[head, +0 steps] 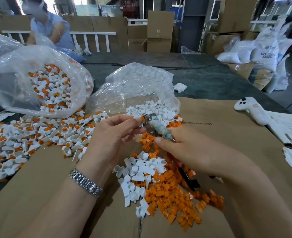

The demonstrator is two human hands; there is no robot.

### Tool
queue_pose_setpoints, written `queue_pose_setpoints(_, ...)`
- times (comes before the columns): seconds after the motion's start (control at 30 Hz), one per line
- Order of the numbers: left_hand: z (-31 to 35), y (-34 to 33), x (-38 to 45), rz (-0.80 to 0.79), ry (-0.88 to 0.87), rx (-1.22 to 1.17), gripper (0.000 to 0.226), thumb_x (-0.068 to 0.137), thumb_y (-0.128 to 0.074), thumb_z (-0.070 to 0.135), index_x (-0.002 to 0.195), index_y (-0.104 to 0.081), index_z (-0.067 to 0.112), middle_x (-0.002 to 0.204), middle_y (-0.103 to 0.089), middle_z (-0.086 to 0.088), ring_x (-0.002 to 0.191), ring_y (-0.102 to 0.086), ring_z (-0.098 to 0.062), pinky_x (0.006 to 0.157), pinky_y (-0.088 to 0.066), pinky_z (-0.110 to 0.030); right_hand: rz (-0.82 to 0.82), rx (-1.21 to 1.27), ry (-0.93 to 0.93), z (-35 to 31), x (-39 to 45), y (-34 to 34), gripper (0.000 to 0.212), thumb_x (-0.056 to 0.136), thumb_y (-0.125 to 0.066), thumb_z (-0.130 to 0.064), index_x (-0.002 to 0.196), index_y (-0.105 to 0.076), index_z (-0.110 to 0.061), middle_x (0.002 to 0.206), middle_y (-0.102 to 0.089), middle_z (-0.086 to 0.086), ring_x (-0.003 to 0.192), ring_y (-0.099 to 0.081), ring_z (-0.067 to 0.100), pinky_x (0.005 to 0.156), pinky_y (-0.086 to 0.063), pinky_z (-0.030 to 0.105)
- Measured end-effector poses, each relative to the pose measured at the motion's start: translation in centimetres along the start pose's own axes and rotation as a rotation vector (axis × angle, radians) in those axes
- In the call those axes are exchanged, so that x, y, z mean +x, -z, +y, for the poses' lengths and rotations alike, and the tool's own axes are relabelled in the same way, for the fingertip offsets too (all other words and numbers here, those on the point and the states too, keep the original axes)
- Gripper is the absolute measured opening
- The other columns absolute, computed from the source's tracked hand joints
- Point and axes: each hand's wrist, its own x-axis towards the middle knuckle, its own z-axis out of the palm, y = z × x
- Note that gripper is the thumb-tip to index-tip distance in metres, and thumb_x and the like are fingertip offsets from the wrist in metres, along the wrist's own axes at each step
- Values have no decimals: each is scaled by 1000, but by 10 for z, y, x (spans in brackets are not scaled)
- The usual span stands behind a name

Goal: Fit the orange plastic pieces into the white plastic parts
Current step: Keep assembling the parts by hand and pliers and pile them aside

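Two hands meet just above the middle of the cardboard-covered worktop point(227, 127), working one small joint between them. The left hand point(114, 133) pinches a white plastic part point(137, 121) between thumb and fingertips, with an orange plastic piece point(142, 118) showing at its end. The right hand point(178, 143) is curled round a pair of pliers point(153, 126) with a cloth-wrapped grip, whose metal nose touches that orange piece. Whether the piece is already fully seated is too small to tell.

To do this well, I judge the left hand should hold the white part steady and square to the tool, so the push runs straight along the socket and does not tilt the orange piece. Pressure ought to come gradually; a slip could send the tool nose towards the left fingertips, which sit very close.

Supplies lie within easy reach: loose orange pieces point(176, 200) heaped near the right forearm, loose white parts point(138, 170) just beside them, and more white parts spilling from a clear bag point(138, 86) behind the hands. Finished pairs point(38, 134) spread to the left, below a second bag point(38, 79) holding more. Dropping each finished pair leftward keeps the piles unmixed.
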Motion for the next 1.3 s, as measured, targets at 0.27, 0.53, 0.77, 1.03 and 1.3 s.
queue_pose_setpoints(0.27, -3, 2, 1, 18, 6, -30, 6, 67, -82, 15, 71, -80, 11, 89, -78, -18, 75, -77, -20, 55, -55, -17, 149, -115, -48, -3, 11, -23, 36, 103, -43, -50, 84, -52, -21, 74, -55, -1, 62, -52, 14, 52, -40, 31)
queue_pose_setpoints(0.53, 0, 3, -1, 20, 17, -75, 7, 72, -81, 15, 76, -81, 10, 86, -77, -17, 78, -78, -21, 60, -57, -18, 212, -96, -28, -2, 13, -21, 41, 102, -46, -52, 78, -53, -19, 72, -59, 1, 58, -57, 12, 52, -42, 27)
queue_pose_setpoints(0.77, 1, 8, -1, 25, -74, 57, 13, 82, -80, 22, 88, -82, 11, 91, -78, -19, 88, -78, -30, 67, -59, -22, 48, 126, -72, 20, 5, 14, 61, 92, -44, -69, 84, -69, -14, 71, -74, 0, 63, -71, 12, 66, -57, 30)
queue_pose_setpoints(1.03, -5, 19, 3, 256, -248, 744, 11, 96, -70, 29, 93, -80, 26, 72, -75, 6, 62, -68, -5, 54, -49, -19, 385, -347, -341, 84, 43, 12, 48, 91, -53, -65, 100, -58, -18, 97, -59, 5, 83, -58, 21, 68, -48, 36)
queue_pose_setpoints(1.3, -5, 33, 10, 341, -440, 1334, 18, 94, -66, 20, 107, -77, 18, 101, -56, 1, 88, -58, -22, 78, -53, -40, 357, -491, -449, 95, 50, 6, 67, 89, -50, -73, 118, -61, -14, 114, -57, 11, 105, -55, 29, 84, -48, 42)
